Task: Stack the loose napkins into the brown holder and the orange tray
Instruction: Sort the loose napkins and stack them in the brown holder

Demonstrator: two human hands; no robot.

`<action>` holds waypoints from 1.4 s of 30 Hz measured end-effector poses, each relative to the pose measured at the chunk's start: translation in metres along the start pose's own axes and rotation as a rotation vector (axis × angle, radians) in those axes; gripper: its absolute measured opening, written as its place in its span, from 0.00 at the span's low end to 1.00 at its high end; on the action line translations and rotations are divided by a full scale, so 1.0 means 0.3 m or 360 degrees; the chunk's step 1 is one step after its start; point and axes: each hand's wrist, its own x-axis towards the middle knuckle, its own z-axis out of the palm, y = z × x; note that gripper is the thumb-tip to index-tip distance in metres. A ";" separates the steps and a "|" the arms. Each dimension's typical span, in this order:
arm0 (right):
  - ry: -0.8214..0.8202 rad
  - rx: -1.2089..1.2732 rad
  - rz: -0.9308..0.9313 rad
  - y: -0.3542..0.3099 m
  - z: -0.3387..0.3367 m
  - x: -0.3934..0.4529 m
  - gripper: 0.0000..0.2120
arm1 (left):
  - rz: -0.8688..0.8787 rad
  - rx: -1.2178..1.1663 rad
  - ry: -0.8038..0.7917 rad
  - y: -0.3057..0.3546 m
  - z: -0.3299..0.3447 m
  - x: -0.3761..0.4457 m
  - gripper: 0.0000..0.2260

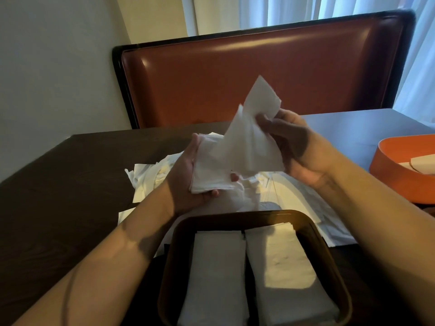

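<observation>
— While we hold both hands up over the desk [58, 184], what do we have in them?

— Our left hand [188, 175] cups a small flat stack of napkins [211, 177], thumb curled at the lower edge. Our right hand [299, 147] pinches a loose napkin [251, 142] that stands up crumpled between the two hands, its lower edge over the stack.

— And below our hands?

— We see the loose pile of napkins [150, 177] spread on the desk just under them. Nearer to us than both hands sits the brown holder [315, 234], with two neat rows of napkins [219, 267] side by side inside.

— And the orange tray [395, 170]?

— Off to the right of our right hand, well apart, with a few napkins lying in it.
</observation>
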 end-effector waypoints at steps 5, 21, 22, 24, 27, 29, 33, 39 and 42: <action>0.0054 -0.0601 -0.0122 0.064 -0.002 0.017 0.09 | -0.0053 -0.0037 -0.0078 0.001 0.027 -0.003 0.38; 0.0465 -0.0959 -0.0405 0.115 -0.030 0.061 0.06 | -0.0033 0.0187 -0.0128 -0.014 0.018 -0.019 0.29; 0.0444 -0.0704 -0.0321 0.098 -0.027 0.054 0.06 | 0.0016 0.0182 -0.0108 -0.012 0.018 -0.017 0.27; 0.0360 -0.0290 -0.0154 0.070 -0.023 0.044 0.07 | 0.0074 0.0104 -0.0075 -0.008 0.018 -0.013 0.26; 0.0252 -0.0279 0.0017 0.075 -0.007 0.038 0.10 | 0.0137 -0.0090 -0.0088 -0.004 0.014 -0.013 0.29; 0.0276 -0.0498 0.0060 0.101 -0.005 0.043 0.13 | 0.0122 -0.0100 -0.0122 -0.005 0.011 -0.011 0.31; 0.0357 -0.0872 0.0019 0.136 -0.007 0.057 0.13 | 0.0033 -0.0011 -0.0139 0.000 0.024 -0.009 0.34; 0.0461 -0.0725 0.0107 0.178 0.005 0.053 0.15 | 0.0092 -0.0007 -0.0087 -0.025 0.034 -0.006 0.28; 0.0493 -0.0746 0.0117 0.182 0.004 0.058 0.13 | 0.0136 -0.0001 -0.0050 -0.030 0.033 -0.008 0.17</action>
